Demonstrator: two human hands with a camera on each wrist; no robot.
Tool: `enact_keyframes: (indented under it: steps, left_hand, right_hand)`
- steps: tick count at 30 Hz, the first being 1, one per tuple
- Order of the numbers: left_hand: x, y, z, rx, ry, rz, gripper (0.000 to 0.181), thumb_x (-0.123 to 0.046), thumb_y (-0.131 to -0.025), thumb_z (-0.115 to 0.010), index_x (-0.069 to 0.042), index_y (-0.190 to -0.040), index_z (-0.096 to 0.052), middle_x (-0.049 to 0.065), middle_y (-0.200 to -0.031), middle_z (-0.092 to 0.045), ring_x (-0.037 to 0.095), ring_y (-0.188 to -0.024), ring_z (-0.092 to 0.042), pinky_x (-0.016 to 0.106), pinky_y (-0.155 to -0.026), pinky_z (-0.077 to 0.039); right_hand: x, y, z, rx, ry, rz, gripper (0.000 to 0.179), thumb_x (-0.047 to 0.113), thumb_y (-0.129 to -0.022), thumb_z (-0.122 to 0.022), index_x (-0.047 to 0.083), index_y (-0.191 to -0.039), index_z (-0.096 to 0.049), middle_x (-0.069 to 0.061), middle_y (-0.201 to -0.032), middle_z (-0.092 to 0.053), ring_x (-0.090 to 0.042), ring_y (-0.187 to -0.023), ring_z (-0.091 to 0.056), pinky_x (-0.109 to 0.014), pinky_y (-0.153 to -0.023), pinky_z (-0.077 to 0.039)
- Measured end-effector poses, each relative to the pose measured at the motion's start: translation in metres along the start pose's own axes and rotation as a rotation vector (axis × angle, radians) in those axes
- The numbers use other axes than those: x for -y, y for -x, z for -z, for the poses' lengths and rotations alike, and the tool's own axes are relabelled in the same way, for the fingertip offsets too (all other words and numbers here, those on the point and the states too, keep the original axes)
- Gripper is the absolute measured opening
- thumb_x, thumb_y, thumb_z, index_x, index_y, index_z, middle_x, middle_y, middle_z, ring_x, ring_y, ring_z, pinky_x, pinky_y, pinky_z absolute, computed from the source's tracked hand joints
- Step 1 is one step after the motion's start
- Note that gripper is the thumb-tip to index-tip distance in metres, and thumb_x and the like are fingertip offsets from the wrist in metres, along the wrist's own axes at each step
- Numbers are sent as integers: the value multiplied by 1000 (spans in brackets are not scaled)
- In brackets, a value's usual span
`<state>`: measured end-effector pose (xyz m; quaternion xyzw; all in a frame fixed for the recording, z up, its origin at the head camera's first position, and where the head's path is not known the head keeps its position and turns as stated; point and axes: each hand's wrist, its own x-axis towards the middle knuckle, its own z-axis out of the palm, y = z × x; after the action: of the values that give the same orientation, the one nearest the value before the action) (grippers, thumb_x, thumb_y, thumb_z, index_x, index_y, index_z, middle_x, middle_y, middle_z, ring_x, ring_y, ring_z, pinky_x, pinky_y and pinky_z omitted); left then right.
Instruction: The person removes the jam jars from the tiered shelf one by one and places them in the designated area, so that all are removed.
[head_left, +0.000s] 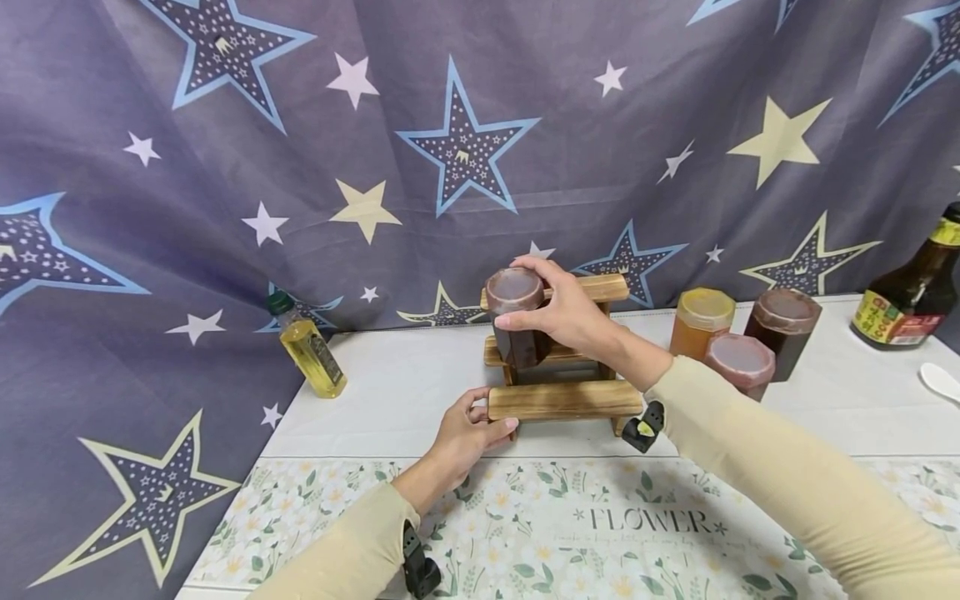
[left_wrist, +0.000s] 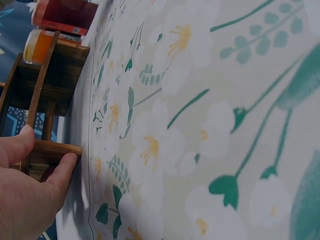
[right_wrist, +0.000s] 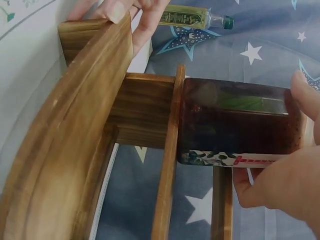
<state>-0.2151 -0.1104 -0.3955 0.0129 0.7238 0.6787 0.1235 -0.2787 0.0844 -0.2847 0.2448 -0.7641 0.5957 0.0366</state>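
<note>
A stepped wooden rack (head_left: 570, 402) stands on the table. My left hand (head_left: 461, 437) holds the left end of its lowest step, thumb on one side and fingers on the other, as the left wrist view (left_wrist: 30, 192) of that hand also shows. In my right hand (head_left: 570, 312) is a dark jar (head_left: 520, 346) with a faceted lid, gripped near the top between thumb and fingers. The right wrist view has the jar (right_wrist: 235, 122) upright with its base at the middle step (right_wrist: 170, 150), touching or almost touching it. A label strip shows on its side.
Right of the rack stand a yellow-lidded jar (head_left: 701, 321), a pink-lidded jar (head_left: 741, 362) and a dark jar (head_left: 783, 333). Farther right are a sauce bottle (head_left: 903, 304) and a white spoon (head_left: 941, 382). An oil bottle (head_left: 313, 354) stands left, near the star-patterned curtain (head_left: 300, 167).
</note>
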Motion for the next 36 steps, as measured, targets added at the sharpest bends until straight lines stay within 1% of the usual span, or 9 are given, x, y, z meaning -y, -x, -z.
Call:
enact_keyframes:
  steps: [7,12,17,22,29,36]
  left_hand:
    - [1,-2,0,-3,6,4,64,-3,-85,-72,-2,-140,-39,20,-115,-62,20,-92,-66,36,-87,-58]
    - [-1,-3,-1,-5,6,6,64,-4,-86,-72,-3,-140,-39,19,-116,-62,21,-94,-66,37,-88,-58]
    - [-1,-2,-2,-10,8,13,64,-4,-86,-72,-4,-140,-40,19,-117,-61,21,-95,-66,37,-87,-58]
    - [0,-2,-2,-11,11,17,64,-3,-85,-72,-3,-140,-40,20,-118,-61,23,-97,-66,37,-87,-58]
    - [1,-2,0,-14,8,20,65,-5,-85,-73,-3,-141,-39,20,-118,-60,24,-98,-66,38,-89,-57]
    - [3,-1,1,0,2,16,68,-7,-85,-73,-3,-142,-37,20,-119,-60,25,-98,-66,37,-90,-57]
  right_hand:
    - [2,0,0,-39,-47,-47,73,14,-72,-87,13,-135,-49,-9,-128,-50,-26,-110,-55,-39,-90,-53]
    - [7,1,3,-53,-89,-84,75,10,-70,-87,11,-135,-50,-10,-127,-50,-27,-108,-56,-38,-88,-55]
    - [18,5,11,-55,-73,-82,72,13,-72,-87,13,-134,-51,-8,-126,-52,-26,-108,-56,-37,-87,-55]
    - [31,15,27,-84,11,-72,71,18,-72,-87,17,-133,-51,-6,-122,-57,-22,-107,-56,-36,-87,-52]
    - [40,35,54,-124,-14,-97,67,18,-75,-85,18,-133,-51,-7,-123,-55,-19,-108,-55,-33,-87,-52]
    - [48,53,88,-201,123,-115,65,22,-74,-86,20,-130,-53,-4,-116,-59,-16,-102,-57,-21,-82,-51]
